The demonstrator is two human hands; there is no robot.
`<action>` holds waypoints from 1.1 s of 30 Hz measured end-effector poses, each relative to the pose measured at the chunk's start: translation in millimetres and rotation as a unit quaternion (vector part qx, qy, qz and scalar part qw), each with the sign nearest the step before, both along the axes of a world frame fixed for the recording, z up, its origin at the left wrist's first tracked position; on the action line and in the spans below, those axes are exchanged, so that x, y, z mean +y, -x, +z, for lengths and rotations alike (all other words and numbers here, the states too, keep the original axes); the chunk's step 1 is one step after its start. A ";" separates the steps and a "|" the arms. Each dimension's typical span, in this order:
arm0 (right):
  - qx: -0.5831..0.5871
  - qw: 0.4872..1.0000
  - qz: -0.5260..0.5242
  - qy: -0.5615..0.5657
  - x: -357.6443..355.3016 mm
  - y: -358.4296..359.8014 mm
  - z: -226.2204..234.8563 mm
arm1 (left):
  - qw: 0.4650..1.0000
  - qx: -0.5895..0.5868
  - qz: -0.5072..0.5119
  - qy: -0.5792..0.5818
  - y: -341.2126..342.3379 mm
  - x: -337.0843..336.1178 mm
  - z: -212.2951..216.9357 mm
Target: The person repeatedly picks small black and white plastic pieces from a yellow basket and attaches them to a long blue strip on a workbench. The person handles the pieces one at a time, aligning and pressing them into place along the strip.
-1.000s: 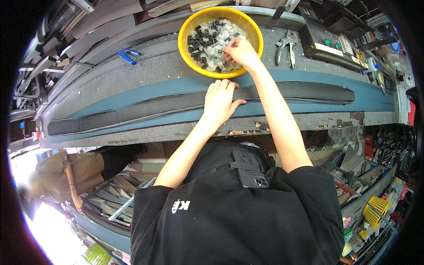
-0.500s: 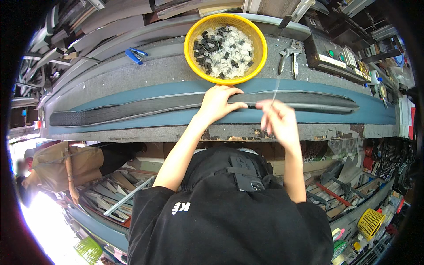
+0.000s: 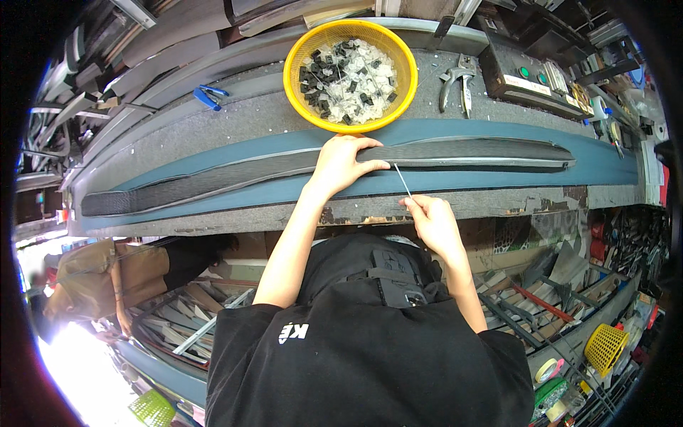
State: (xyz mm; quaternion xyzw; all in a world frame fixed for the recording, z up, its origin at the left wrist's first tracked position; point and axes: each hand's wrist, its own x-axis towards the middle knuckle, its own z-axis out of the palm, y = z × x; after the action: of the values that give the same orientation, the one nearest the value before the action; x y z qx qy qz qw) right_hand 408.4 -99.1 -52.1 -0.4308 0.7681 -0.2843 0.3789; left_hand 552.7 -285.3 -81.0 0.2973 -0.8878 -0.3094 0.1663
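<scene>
A long, narrow black ribbed strip with grey edges (image 3: pixel 469 151) lies lengthwise across a blue-grey mat (image 3: pixel 491 128) on the bench. My left hand (image 3: pixel 340 165) grips this strip near its middle, fingers over the far edge and thumb along the near side. Pinched in my right hand (image 3: pixel 434 222) is a thin, straight metal rod (image 3: pixel 403 182). Its tip meets the strip's near edge, just right of my left thumb. The right hand itself is nearer to me, over the bench's front edge.
Behind the left hand stands a yellow basket (image 3: pixel 411 78) of clear and black plastic pieces. Pliers (image 3: pixel 459 85) and a box with green buttons (image 3: pixel 533 82) lie farther right; a small blue tool (image 3: pixel 208 97) lies left. Another person (image 3: pixel 92 270) is at the lower left.
My right hand has come down and toward me from over the strip, and the rod that pointed up from it now points at the strip's near edge. The left hand keeps its grip.
</scene>
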 end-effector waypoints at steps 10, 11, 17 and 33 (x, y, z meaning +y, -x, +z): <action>0.083 0.996 -0.015 0.041 -8.3 -10.7 -6.9 | 1.000 -0.025 0.017 0.003 1.2 1.8 -3.5; 0.109 0.993 -0.011 0.043 -11.1 -13.2 -10.4 | 1.000 -0.017 0.016 0.016 0.6 3.4 -5.3; 0.091 0.994 -0.039 0.050 -27.2 -27.7 -27.6 | 0.995 0.015 0.033 0.089 -2.4 12.3 -12.6; -0.396 0.906 -0.147 0.043 -9.6 -16.6 -60.8 | 0.998 -0.002 0.002 0.058 -5.1 18.3 -5.1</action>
State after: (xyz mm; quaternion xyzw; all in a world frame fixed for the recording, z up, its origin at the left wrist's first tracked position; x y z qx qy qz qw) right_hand 425.0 -108.8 -112.9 -0.1811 0.5968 -0.5164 0.5868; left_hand 557.8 -267.0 -86.1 0.2896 -0.9039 -0.2565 0.1822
